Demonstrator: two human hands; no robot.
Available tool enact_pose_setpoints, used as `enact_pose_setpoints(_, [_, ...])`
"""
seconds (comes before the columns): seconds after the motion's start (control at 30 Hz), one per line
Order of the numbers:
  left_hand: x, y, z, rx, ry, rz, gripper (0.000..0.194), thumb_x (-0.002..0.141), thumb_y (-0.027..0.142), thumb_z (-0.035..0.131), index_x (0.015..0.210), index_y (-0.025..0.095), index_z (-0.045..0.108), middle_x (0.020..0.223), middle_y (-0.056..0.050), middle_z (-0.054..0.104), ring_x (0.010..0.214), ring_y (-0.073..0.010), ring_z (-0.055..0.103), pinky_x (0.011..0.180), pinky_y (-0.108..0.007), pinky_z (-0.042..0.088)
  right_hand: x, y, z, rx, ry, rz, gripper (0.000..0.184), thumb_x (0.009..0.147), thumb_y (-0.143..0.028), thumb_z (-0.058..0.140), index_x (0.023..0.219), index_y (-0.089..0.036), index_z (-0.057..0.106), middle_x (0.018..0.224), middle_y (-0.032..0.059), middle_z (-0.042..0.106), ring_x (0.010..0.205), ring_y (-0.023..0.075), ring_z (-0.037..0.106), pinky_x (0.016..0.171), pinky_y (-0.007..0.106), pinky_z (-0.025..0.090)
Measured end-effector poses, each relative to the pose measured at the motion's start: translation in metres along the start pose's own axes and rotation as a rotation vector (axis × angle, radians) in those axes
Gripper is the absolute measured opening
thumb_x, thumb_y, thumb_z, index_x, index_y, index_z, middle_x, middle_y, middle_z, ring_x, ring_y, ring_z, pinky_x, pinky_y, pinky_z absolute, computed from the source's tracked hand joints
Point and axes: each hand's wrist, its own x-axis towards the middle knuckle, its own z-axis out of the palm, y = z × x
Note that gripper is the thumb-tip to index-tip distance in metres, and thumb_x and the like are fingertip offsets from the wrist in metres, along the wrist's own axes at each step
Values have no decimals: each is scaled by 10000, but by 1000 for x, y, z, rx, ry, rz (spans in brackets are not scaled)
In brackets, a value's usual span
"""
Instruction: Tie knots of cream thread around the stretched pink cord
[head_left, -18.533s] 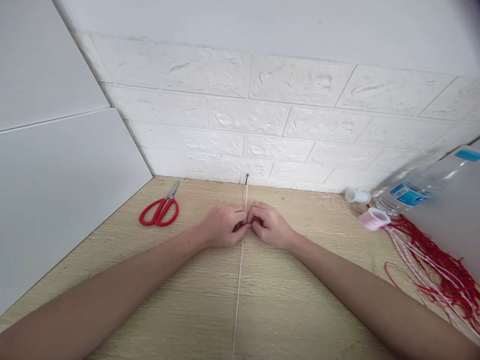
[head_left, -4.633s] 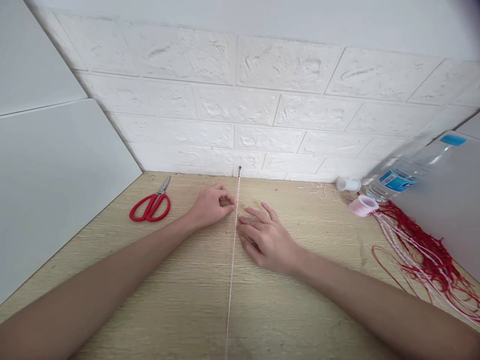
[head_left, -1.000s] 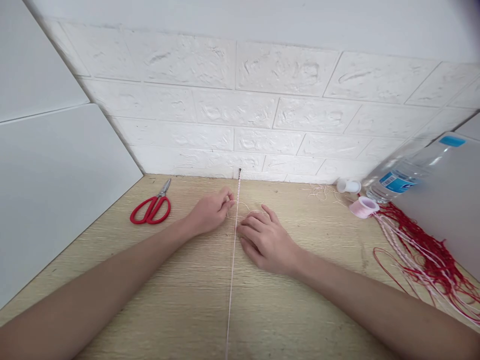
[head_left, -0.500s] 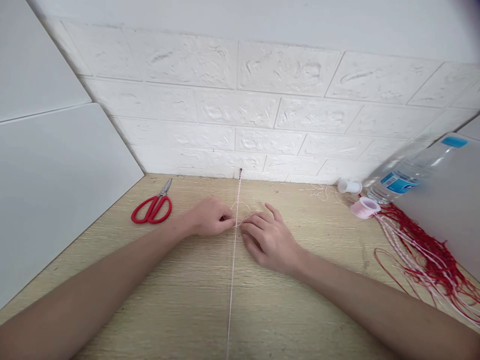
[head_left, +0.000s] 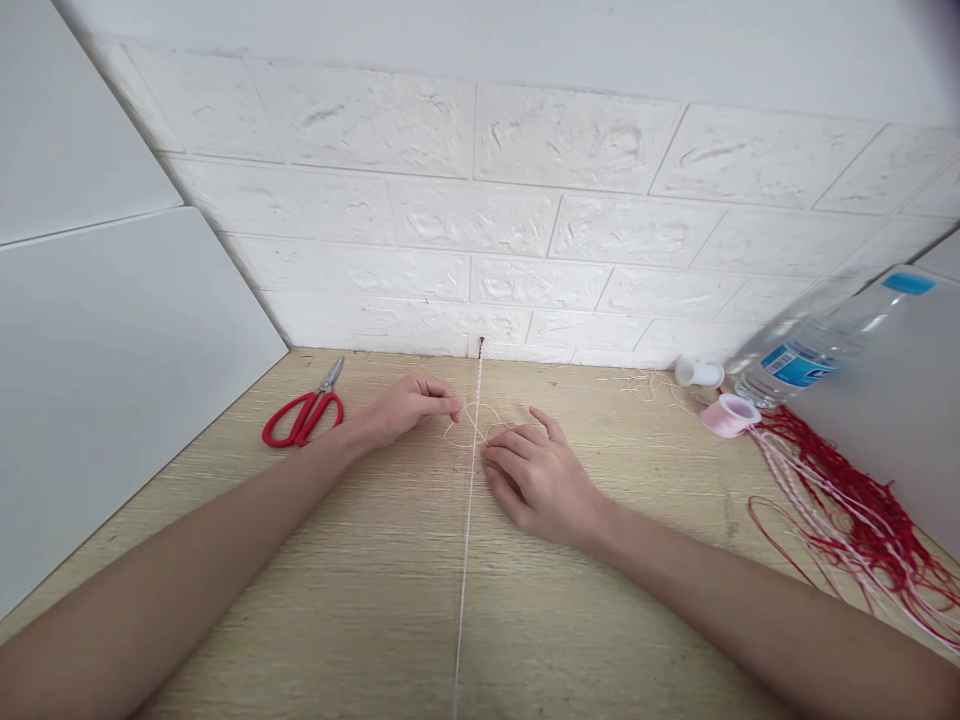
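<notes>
A pale pink cord (head_left: 468,530) runs taut from a small dark fixing (head_left: 481,341) at the wall's foot down past the lower edge of view. Its far stretch looks braided or knotted. Thin, light thread (head_left: 450,437) makes loose loops on both sides of the cord, just below that stretch. Left of the cord, my left hand (head_left: 411,408) is closed in a pinch at the thread loop. To the cord's right rests my right hand (head_left: 536,475), thumb and forefinger together on the thread, little finger raised.
Red-handled scissors (head_left: 306,418) lie left of my left hand. At the right are a white spool (head_left: 699,373), a pink thread spool (head_left: 730,415), a water bottle (head_left: 806,362) and a heap of red and pink cords (head_left: 862,510). White brick-patterned wall (head_left: 517,220) closes off the back.
My left hand has moved up and left, away from the cord, and now pinches at the thread's loop, which has opened out left of the cord. My right hand has stayed put.
</notes>
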Motion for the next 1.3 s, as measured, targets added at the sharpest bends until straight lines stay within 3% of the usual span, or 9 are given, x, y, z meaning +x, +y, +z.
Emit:
enact_pose_setpoints(0.1, [3,-6,-1,-227,94,-34,256,779,394,675,651,173,687,470,29,402,443,-83,262,478,-288,187,0,0,-1,7,-1,4,219,936,-207,472,1049,-218,660,1011,46,705,987,196,613,1165,521,171])
enact_pose_setpoints(0.17, [5,-8,-2,-374,159,-13,241,774,349,686,626,159,661,585,-13,527,507,-98,384,495,-280,269,0,0,-1,6,-2,5,218,936,-212,475,1048,-218,663,1015,41,704,978,192,613,1165,517,175])
enact_pose_setpoints(0.3, [7,-7,-3,-626,151,59,268,821,316,622,612,150,594,979,-104,662,903,-192,586,738,-309,457,0,0,0,5,4,3,223,932,-212,479,1057,-218,664,1024,43,702,972,191,612,1159,521,190])
enact_pose_setpoints(0.43, [6,-5,-4,-701,102,44,262,835,329,603,635,168,554,698,-45,587,741,-171,581,812,-367,470,0,0,1,4,8,-7,229,932,-212,476,1061,-213,665,1015,52,704,967,198,614,1159,526,192])
enact_pose_setpoints(0.63, [2,-3,7,-267,123,23,280,820,405,620,652,181,612,473,48,311,467,-102,309,565,-305,327,0,1,1,11,6,2,228,930,-210,478,1059,-216,665,998,52,707,995,207,604,1164,536,167])
enact_pose_setpoints(0.77, [-3,-2,21,291,206,114,358,847,443,564,605,180,583,527,27,406,529,-118,351,558,-291,254,0,1,0,13,6,1,226,928,-208,479,1059,-214,662,1003,45,705,1002,203,600,1170,529,156])
enact_pose_setpoints(0.93, [-8,-4,31,775,247,279,409,886,409,491,546,181,482,530,-2,478,528,-138,367,567,-303,206,0,1,-1,5,-5,-12,211,923,-208,485,1040,-216,660,1030,46,702,1003,204,597,1169,529,159])
enact_pose_setpoints(1.13, [-6,-8,26,850,136,285,481,897,411,472,486,168,419,513,-19,506,502,-132,355,569,-307,195,0,1,0,0,-17,-8,217,922,-213,488,1062,-220,653,1062,47,691,1013,207,591,1161,526,173])
enact_pose_setpoints(1.3, [-4,-10,23,764,81,253,505,883,442,493,504,162,313,475,27,374,493,-103,312,546,-288,208,0,2,1,5,-32,-6,224,922,-210,487,1082,-229,644,1095,38,683,1030,210,586,1153,525,186])
